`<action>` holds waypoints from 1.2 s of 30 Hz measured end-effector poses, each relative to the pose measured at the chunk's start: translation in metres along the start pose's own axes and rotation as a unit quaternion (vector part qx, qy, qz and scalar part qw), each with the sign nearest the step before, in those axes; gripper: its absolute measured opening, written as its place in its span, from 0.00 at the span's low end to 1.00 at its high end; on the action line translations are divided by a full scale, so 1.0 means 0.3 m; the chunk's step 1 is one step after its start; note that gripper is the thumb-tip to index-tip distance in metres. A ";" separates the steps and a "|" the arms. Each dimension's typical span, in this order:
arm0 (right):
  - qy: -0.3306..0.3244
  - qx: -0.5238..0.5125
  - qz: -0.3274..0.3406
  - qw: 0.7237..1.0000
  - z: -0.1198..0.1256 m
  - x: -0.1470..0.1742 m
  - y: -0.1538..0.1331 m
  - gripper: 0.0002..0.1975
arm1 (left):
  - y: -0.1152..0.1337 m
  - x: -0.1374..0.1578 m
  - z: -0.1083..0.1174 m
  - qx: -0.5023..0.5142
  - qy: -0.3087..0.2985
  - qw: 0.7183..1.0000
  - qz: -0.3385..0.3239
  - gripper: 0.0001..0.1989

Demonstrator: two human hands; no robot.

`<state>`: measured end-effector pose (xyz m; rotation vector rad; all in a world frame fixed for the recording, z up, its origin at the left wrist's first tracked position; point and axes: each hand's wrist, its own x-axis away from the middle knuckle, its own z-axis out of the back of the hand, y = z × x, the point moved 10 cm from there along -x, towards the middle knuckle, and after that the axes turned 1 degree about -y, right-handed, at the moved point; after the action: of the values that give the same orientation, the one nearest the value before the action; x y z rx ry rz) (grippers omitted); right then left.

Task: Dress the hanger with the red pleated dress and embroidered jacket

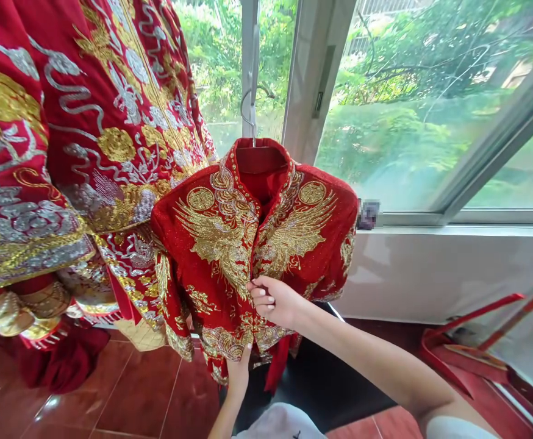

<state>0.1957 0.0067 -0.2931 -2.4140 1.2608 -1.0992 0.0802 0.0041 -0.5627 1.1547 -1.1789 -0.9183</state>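
pinching red jacket (223, 256) front in right hand (273, 300) fingers; left hand (238, 369) grip unclear; chest edges nearly meet, collar open

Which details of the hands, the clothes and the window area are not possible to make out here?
In the head view:
Left hand: most fingers hidden behind the red jacket.
What exactly the right hand pinches: covered by the hand itself.
Small object by the windowsill: blurred into pixels.
Larger red garment: top cut off by the upper edge.
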 end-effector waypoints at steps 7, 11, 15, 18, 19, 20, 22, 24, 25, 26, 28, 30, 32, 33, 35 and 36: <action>-0.022 0.012 0.106 0.994 -0.063 0.040 -0.076 0.15 | 0.003 -0.001 -0.013 0.009 -0.019 0.999 -0.026 0.37; -0.013 0.002 0.098 0.995 -0.077 0.043 -0.079 0.16 | 0.012 0.007 -0.009 -0.002 -0.018 1.000 -0.025 0.36; -0.026 0.013 0.110 0.994 -0.107 0.061 -0.105 0.16 | 0.023 0.017 -0.004 -0.010 -0.007 1.000 -0.023 0.37; -0.055 0.031 0.159 0.985 -0.147 0.094 -0.156 0.16 | 0.024 0.019 -0.010 -0.005 -0.007 1.000 -0.022 0.34; -0.066 0.038 0.182 0.980 -0.163 0.109 -0.178 0.16 | 0.021 0.018 -0.012 -0.002 -0.007 1.000 -0.020 0.32; -0.075 0.046 0.208 0.974 -0.178 0.126 -0.202 0.16 | 0.017 0.017 -0.013 0.001 -0.005 1.000 -0.017 0.32; -0.081 0.058 0.261 0.960 -0.204 0.163 -0.252 0.15 | 0.011 0.017 -0.015 0.003 -0.004 1.000 -0.016 0.32; -0.080 0.062 0.297 0.950 -0.225 0.193 -0.289 0.15 | 0.012 0.019 -0.018 0.000 -0.006 1.000 -0.022 0.32; -0.079 0.062 0.303 0.948 -0.233 0.202 -0.300 0.15 | 0.014 0.022 -0.019 -0.003 -0.007 1.000 -0.024 0.33; -0.080 0.059 0.301 0.948 -0.242 0.209 -0.307 0.15 | 0.017 0.026 -0.020 -0.006 -0.007 1.000 -0.023 0.34; -0.086 0.054 0.284 0.953 -0.262 0.222 -0.312 0.15 | 0.031 0.037 -0.021 -0.013 -0.006 1.000 -0.023 0.36; -0.095 0.057 0.279 0.954 -0.288 0.251 -0.323 0.16 | 0.051 0.051 -0.026 -0.017 -0.008 1.000 -0.017 0.37; -0.099 0.076 0.296 0.947 -0.317 0.291 -0.342 0.17 | 0.075 0.064 -0.031 -0.020 -0.007 1.000 -0.012 0.37; -0.099 0.091 0.312 0.941 -0.331 0.310 -0.352 0.17 | 0.087 0.070 -0.032 -0.024 -0.003 1.000 -0.013 0.37; -0.101 0.121 0.345 0.925 -0.352 0.326 -0.366 0.16 | 0.108 0.077 -0.030 -0.040 0.009 0.999 -0.019 0.38; -0.103 0.133 0.355 0.920 -0.357 0.316 -0.365 0.15 | 0.110 0.078 -0.030 -0.049 0.013 0.999 -0.016 0.39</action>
<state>0.2233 0.0168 -0.1154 -1.5982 1.5917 -0.7113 0.0918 -0.0103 -0.5256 1.1065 -1.0852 -0.9714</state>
